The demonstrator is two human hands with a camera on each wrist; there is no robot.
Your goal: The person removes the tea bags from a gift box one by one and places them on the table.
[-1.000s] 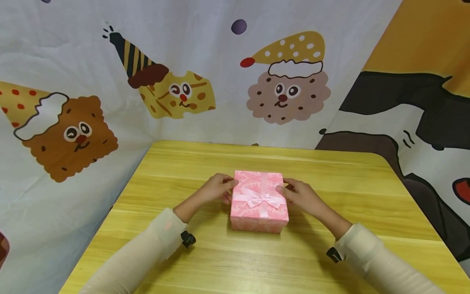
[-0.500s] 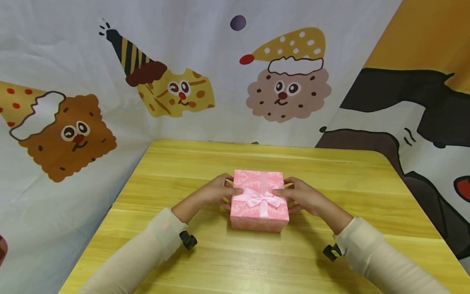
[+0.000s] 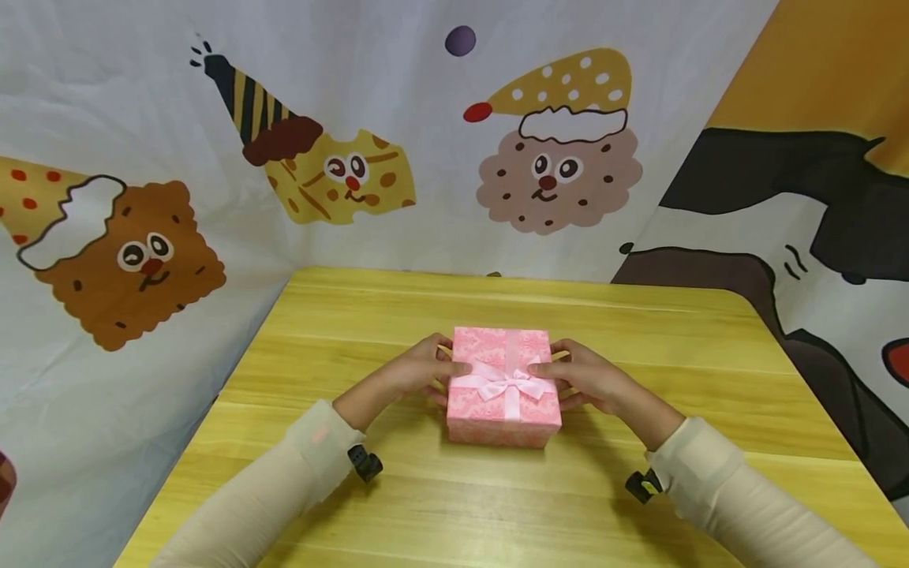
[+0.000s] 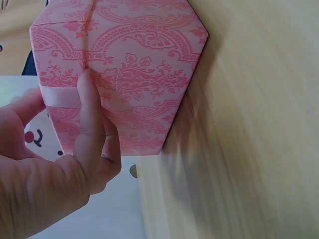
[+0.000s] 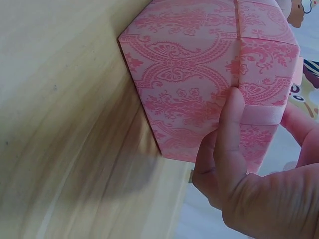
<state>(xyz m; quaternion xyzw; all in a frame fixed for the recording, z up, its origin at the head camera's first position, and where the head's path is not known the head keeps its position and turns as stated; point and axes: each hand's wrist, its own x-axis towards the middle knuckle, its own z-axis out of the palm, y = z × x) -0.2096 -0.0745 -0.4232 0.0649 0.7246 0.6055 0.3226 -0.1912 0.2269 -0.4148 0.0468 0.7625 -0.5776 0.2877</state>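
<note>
A pink patterned gift box with a pale ribbon bow rests on the wooden table. My left hand holds its lid from the left side, thumb on top near the ribbon. On the opposite side my right hand holds the lid the same way. In the left wrist view a fingertip of the left hand touches the seam under the lid. The right wrist view has the right hand with a fingertip at that seam too. The lid looks seated on the box; its contents are hidden.
The yellow wood-grain table extends around the box on every side. Behind it hangs a white cloth printed with cartoon biscuits and cheese. Small black cameras sit at both wrists.
Both thumbs have slid inward over the lid's top toward the bow, and the right hand's fingers have settled along the box's side. The box has stayed in place.
</note>
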